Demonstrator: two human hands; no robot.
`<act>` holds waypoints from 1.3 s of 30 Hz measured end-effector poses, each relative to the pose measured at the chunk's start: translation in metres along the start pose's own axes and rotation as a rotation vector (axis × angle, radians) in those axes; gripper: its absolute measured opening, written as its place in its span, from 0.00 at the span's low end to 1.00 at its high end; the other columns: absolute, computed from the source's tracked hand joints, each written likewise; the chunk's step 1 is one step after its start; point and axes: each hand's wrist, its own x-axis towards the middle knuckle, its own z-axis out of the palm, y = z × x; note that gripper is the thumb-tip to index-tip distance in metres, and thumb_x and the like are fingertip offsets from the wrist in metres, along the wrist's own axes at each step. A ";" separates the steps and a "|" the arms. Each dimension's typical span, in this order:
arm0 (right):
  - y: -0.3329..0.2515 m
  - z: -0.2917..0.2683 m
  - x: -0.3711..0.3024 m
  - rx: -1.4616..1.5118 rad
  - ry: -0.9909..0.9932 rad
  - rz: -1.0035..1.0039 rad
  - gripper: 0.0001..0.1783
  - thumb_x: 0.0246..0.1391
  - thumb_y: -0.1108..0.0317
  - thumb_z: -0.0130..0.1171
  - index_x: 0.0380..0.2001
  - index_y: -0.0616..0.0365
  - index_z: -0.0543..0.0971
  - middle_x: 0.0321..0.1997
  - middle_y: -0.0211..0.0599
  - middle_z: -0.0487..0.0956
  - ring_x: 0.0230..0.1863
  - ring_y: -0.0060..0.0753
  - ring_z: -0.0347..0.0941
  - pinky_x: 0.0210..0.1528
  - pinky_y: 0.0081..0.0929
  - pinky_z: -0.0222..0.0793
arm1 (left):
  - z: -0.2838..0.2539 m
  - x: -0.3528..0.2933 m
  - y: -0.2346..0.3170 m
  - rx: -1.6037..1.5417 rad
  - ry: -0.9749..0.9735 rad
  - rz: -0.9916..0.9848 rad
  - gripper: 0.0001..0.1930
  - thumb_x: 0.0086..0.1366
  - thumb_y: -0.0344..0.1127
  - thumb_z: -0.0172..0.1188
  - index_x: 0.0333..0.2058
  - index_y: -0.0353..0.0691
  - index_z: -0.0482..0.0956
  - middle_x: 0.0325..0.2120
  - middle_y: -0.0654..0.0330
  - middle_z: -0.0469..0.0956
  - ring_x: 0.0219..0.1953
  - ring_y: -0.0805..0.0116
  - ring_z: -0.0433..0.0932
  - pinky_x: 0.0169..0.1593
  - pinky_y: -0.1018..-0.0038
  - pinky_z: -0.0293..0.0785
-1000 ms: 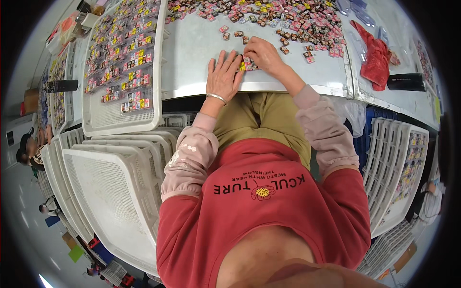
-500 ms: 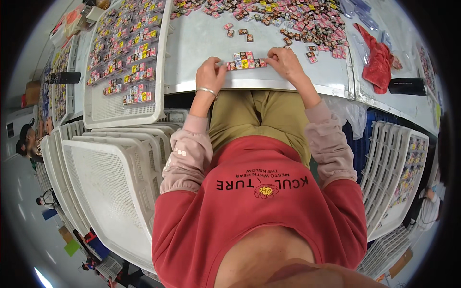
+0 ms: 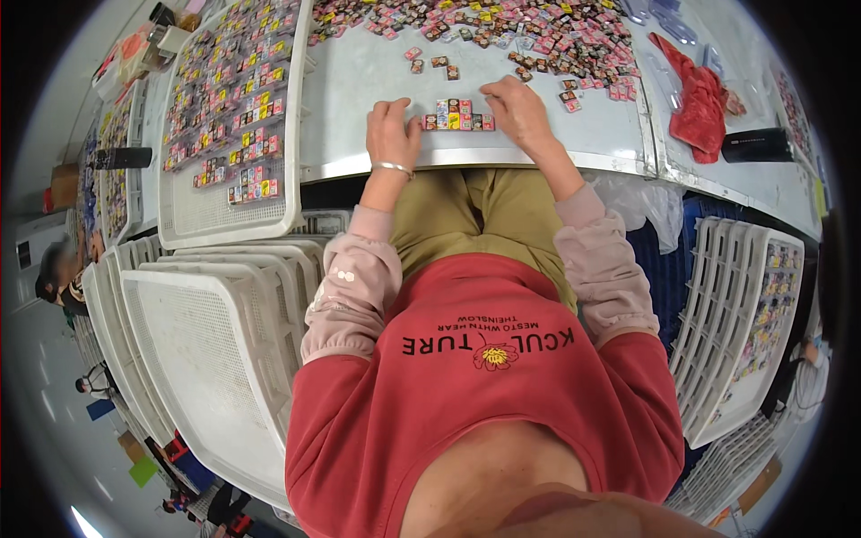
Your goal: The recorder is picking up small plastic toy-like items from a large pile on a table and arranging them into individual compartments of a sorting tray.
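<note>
A compact group of small printed boxes (image 3: pixel 456 115), pink, yellow and dark, lies on the white table in front of me, a shorter row against a longer one. My left hand (image 3: pixel 392 134) is beside the left end of the group, its thumb apart from the bent fingers and nothing visible in it. On the other side, my right hand (image 3: pixel 522 112) hovers near the right end, with thumb and forefinger spread and no box between them. A few loose boxes (image 3: pixel 439 62) lie just beyond the group.
A large heap of similar boxes (image 3: pixel 574 40) covers the far side of the table. At left, a white tray (image 3: pixel 193 215) bears rows of packed clear cases. Stacked white trays (image 3: pixel 193 332) stand below it. A red cloth (image 3: pixel 698 117) and a black cylinder (image 3: pixel 758 145) lie at right.
My right hand has drawn off the end of the row, its fingers now farther forward and spread. My left hand has loosened from the left end. The box group keeps its shape.
</note>
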 end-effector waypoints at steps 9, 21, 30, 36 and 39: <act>-0.025 0.019 -0.008 -0.229 0.027 -0.236 0.10 0.40 0.74 0.56 0.31 0.56 0.79 0.33 0.34 0.70 0.37 0.39 0.67 0.36 0.35 0.64 | 0.029 -0.034 0.032 0.144 -0.243 0.420 0.31 0.59 0.44 0.52 0.58 0.33 0.59 0.60 0.50 0.57 0.64 0.53 0.51 0.62 0.54 0.47; -0.022 0.025 0.020 -0.190 -0.113 0.007 0.06 0.43 0.70 0.53 0.28 0.57 0.76 0.36 0.39 0.71 0.43 0.43 0.68 0.43 0.41 0.65 | 0.031 -0.034 0.037 0.217 -0.249 0.380 0.33 0.59 0.46 0.51 0.59 0.31 0.57 0.61 0.48 0.55 0.64 0.52 0.50 0.63 0.54 0.45; -0.029 0.012 0.024 0.010 -0.227 0.030 0.08 0.43 0.68 0.52 0.27 0.59 0.76 0.32 0.45 0.77 0.39 0.50 0.72 0.41 0.42 0.68 | 0.030 -0.035 0.038 0.179 -0.209 0.375 0.33 0.60 0.45 0.50 0.59 0.31 0.56 0.61 0.48 0.56 0.63 0.52 0.53 0.61 0.55 0.45; -0.019 0.019 0.019 -0.020 -0.149 -0.017 0.07 0.45 0.67 0.55 0.25 0.58 0.79 0.31 0.40 0.76 0.39 0.46 0.72 0.40 0.39 0.69 | 0.031 -0.037 0.040 0.160 -0.185 0.351 0.33 0.59 0.45 0.51 0.59 0.33 0.57 0.61 0.49 0.56 0.63 0.53 0.53 0.62 0.54 0.45; -0.018 0.026 0.015 -0.065 -0.083 -0.068 0.06 0.44 0.67 0.57 0.23 0.57 0.80 0.30 0.37 0.75 0.39 0.42 0.70 0.41 0.37 0.69 | 0.029 -0.037 0.040 0.158 -0.192 0.337 0.33 0.58 0.44 0.51 0.59 0.33 0.57 0.61 0.49 0.56 0.64 0.53 0.52 0.63 0.54 0.45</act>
